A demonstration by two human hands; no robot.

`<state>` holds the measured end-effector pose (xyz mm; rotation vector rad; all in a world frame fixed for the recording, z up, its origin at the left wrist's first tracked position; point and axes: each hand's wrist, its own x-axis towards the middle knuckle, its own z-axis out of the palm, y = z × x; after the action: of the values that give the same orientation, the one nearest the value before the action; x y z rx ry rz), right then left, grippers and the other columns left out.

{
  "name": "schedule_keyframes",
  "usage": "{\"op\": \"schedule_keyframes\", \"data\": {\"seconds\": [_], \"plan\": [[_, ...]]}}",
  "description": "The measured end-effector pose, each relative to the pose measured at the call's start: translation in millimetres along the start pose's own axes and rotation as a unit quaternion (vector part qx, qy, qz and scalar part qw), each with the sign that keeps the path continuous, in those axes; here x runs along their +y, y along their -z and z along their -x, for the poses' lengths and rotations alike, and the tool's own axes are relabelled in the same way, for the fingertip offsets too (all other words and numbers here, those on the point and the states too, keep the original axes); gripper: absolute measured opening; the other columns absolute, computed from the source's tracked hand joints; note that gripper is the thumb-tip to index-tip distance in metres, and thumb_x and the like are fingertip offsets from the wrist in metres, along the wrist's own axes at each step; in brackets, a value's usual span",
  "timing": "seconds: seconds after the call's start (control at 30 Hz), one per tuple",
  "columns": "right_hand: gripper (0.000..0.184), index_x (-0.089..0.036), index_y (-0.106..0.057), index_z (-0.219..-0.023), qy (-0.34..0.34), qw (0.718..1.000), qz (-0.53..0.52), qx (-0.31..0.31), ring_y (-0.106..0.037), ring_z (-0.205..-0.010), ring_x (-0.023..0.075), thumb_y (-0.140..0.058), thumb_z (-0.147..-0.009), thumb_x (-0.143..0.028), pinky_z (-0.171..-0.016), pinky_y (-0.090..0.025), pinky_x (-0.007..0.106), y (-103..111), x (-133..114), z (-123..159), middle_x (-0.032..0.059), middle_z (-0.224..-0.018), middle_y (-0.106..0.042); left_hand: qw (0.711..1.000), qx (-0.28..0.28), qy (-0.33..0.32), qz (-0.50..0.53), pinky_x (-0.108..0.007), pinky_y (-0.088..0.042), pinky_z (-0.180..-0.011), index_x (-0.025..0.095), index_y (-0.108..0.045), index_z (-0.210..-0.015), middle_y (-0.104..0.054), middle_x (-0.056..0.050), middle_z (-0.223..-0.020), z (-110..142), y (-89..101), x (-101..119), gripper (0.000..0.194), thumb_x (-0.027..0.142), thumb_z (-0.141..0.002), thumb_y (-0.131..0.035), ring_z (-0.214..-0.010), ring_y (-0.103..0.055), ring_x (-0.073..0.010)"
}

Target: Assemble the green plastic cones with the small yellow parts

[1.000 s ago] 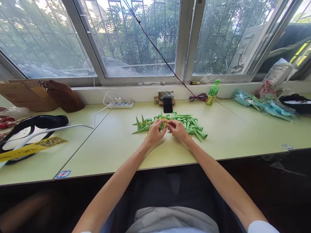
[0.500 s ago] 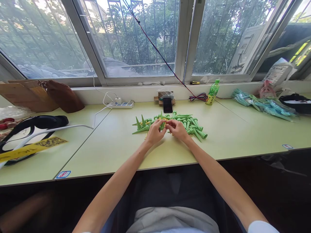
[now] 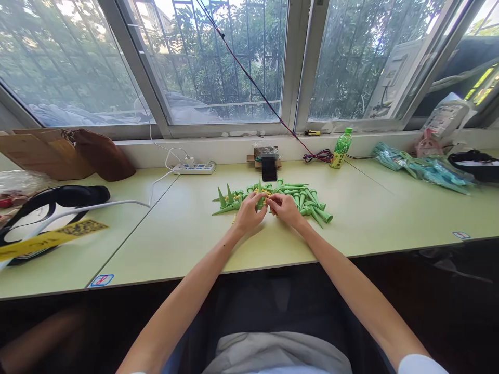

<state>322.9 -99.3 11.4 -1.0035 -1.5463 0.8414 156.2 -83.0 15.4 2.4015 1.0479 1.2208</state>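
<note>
My left hand point(image 3: 250, 213) is closed, thumb and index finger curled round a green plastic spike point(image 3: 260, 188) whose tip points up. Its fingertips meet those of my right hand point(image 3: 286, 209), which is pinched at the near side of the spike. Whatever lies in the right pinch is too small and covered to make out. Around both hands lies a pile of green cone-shaped spikes point(image 3: 302, 197), most on their sides. Two more spikes point(image 3: 222, 198) stand upright left of my left hand. Small yellow pieces point(image 3: 235, 197) are scattered among them.
A phone point(image 3: 268, 169) leans on a small box behind the pile. A green drink bottle point(image 3: 341, 148) and a power strip point(image 3: 195, 168) stand along the wall. Bagged items point(image 3: 424, 169) lie at right, a black strap point(image 3: 74, 194) and a cardboard box point(image 3: 39, 153) at left.
Both hands stay together in nearly the same place, with only slight finger movement. The pile looks unchanged.
</note>
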Motion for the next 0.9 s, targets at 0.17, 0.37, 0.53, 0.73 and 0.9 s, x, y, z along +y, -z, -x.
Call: {"op": "schedule_keyframes", "data": {"seconds": [0.17,0.37,0.53,0.73,0.9], "plan": [[0.044,-0.017,-0.062,-0.078,-0.005,1.0,0.019,-0.007,-0.051,-0.045,0.0113,-0.061,-0.083,-0.061,-0.049,-0.044,0.026,0.2,0.5,-0.2,-0.001,-0.059,-0.058,1.0,-0.011,-0.002,-0.001,-0.025,-0.046,-0.064,0.018,-0.065,-0.115,-0.062,-0.005,-0.098,0.3,0.1,0.2,0.03,0.02,-0.086,-0.058,-0.062,-0.049,-0.0096],[0.033,-0.018,-0.063,-0.09,0.032,0.999,0.032,0.019,-0.054,-0.049,0.0125,-0.061,-0.086,-0.051,-0.051,-0.046,0.026,-0.6,-3.3,1.5,-0.0004,-0.064,-0.061,0.996,-0.014,0.058,0.065,-0.025,-0.044,-0.06,0.018,-0.067,-0.11,-0.069,-0.004,-0.102,-4.6,2.5,4.4,0.027,0.025,-0.085,-0.06,-0.062,-0.051,-0.0095],[0.024,-0.018,-0.065,-0.088,0.047,0.997,0.05,0.028,-0.055,-0.051,0.0137,-0.061,-0.086,-0.042,-0.053,-0.047,0.026,-0.6,-3.5,1.6,-0.0007,-0.061,-0.061,0.989,-0.03,0.095,0.105,-0.025,-0.045,-0.058,0.018,-0.067,-0.109,-0.072,-0.003,-0.102,-6.1,2.5,4.0,0.027,0.032,-0.086,-0.061,-0.058,-0.051,-0.0087],[0.024,-0.018,-0.064,-0.083,0.027,0.999,0.031,0.025,-0.054,-0.048,0.0131,-0.062,-0.084,-0.042,-0.051,-0.046,0.027,0.3,-2.2,0.9,-0.0003,-0.061,-0.062,1.0,-0.012,0.008,0.015,-0.025,-0.045,-0.061,0.018,-0.066,-0.113,-0.067,-0.006,-0.098,-2.3,-1.2,0.7,0.027,0.022,-0.087,-0.06,-0.067,-0.054,-0.0114],[0.028,-0.018,-0.064,-0.083,0.015,1.0,-0.004,0.024,-0.053,-0.048,0.013,-0.064,-0.083,-0.046,-0.048,-0.044,0.026,0.3,2.1,-1.0,-0.0002,-0.061,-0.061,1.0,-0.002,-0.004,0.009,-0.025,-0.046,-0.059,0.017,-0.064,-0.114,-0.062,-0.005,-0.097,-1.0,-0.7,2.1,0.026,0.022,-0.088,-0.06,-0.058,-0.048,-0.008]]}}
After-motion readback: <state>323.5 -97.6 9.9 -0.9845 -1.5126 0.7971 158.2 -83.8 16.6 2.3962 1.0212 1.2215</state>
